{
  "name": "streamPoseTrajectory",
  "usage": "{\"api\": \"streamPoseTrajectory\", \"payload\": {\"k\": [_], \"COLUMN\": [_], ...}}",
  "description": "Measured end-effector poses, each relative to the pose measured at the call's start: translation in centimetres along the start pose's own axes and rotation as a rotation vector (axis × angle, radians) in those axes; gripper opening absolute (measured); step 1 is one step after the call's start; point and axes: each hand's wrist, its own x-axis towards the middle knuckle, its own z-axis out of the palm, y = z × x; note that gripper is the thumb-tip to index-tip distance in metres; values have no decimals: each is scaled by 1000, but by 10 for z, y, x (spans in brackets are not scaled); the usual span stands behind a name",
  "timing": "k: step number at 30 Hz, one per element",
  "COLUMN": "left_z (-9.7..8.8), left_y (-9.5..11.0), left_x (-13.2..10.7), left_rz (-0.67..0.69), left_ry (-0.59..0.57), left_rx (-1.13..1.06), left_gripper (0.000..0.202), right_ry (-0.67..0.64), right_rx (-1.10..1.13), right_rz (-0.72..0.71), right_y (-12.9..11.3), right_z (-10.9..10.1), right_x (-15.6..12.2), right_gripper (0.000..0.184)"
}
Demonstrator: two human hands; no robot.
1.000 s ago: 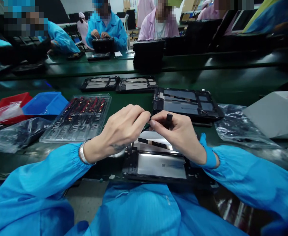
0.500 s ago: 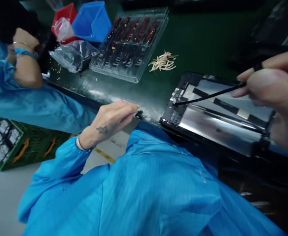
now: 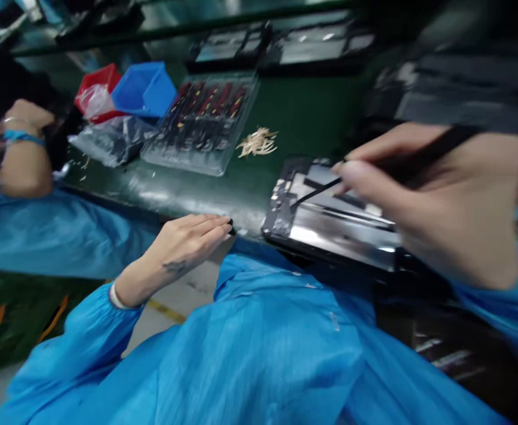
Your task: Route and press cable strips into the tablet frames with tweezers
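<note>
On the green bench lies an opened tablet (image 3: pixel 343 236), its silver battery and black inner parts facing up. My right hand (image 3: pixel 453 200) is closed around dark tweezers (image 3: pixel 316 193), whose thin tip reaches down to the parts at the tablet's left end. The hand covers the tablet's right side. My left hand (image 3: pixel 192 239) rests at the bench's front edge, left of the tablet, fingers pressed together. A small black piece (image 3: pixel 231 226) shows at its fingertips; its kind is too small to make out.
A heap of pale strips (image 3: pixel 258 143) lies behind the tablet. Further left are a clear tray (image 3: pixel 223 162) of small parts, a blue bin (image 3: pixel 146 88), a red bin (image 3: pixel 104 77) and a plastic bag (image 3: pixel 112 141). A co-worker's arm (image 3: pixel 24 156) rests at far left.
The view has tilted up and shifted, showing more of the bench's back. My right hand has come further over the tablet, with the tweezers more upright. My left hand stays at the edge.
</note>
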Motion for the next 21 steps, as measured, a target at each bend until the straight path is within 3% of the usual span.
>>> {"api": "streamPoseTrajectory", "payload": {"k": [4, 7, 9, 12, 14, 19, 21], "left_z": [-14, -20, -21, -18, -16, -15, -13], "left_y": [0, 9, 12, 9, 3, -4, -2], "left_x": [74, 128, 150, 161, 161, 159, 160], "left_rz": [123, 162, 152, 91, 28, -230, -308], "left_ry": [220, 333, 353, 353, 370, 340, 332], "left_rx": [125, 219, 254, 218, 20, -897, -1085], "left_gripper": [16, 31, 40, 39, 33, 28, 30], "right_ry": [50, 108, 123, 139, 159, 74, 28], "right_rx": [11, 74, 94, 142, 154, 139, 147], "right_rz": [40, 45, 42, 15, 4, 18, 14], "right_y": [-9, -5, -4, 0, 5, 18, 22], "right_z": [8, 7, 5, 3, 2, 0, 1], "right_x": [7, 8, 8, 10, 14, 23, 24], "right_gripper": [14, 14, 15, 20, 24, 27, 29]}}
